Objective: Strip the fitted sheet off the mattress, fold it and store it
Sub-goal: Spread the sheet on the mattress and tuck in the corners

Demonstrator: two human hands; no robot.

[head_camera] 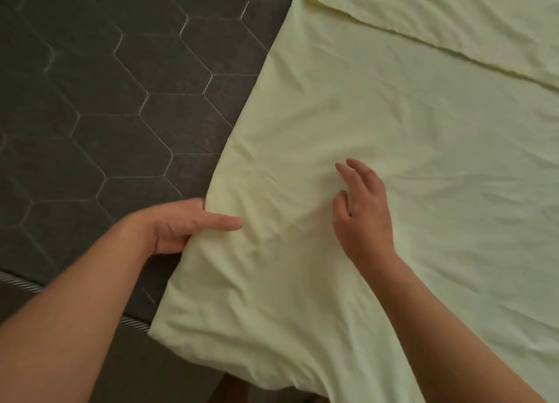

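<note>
Sheet point(393, 148) stretches diagonally, up-right.

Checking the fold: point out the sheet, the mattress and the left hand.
sheet point(393, 136), head view, flat middle of fabric.
mattress point(90, 100), head view, bare quilted top.
left hand point(180, 225), head view, base of thumb.

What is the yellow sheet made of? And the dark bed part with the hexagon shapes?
The fitted sheet looks like thin woven cloth, maybe cotton: matte, pale yellow, with soft wrinkles. The mattress top looks like dark grey quilted fabric, with light stitching in hexagons and a corded edge.
</note>
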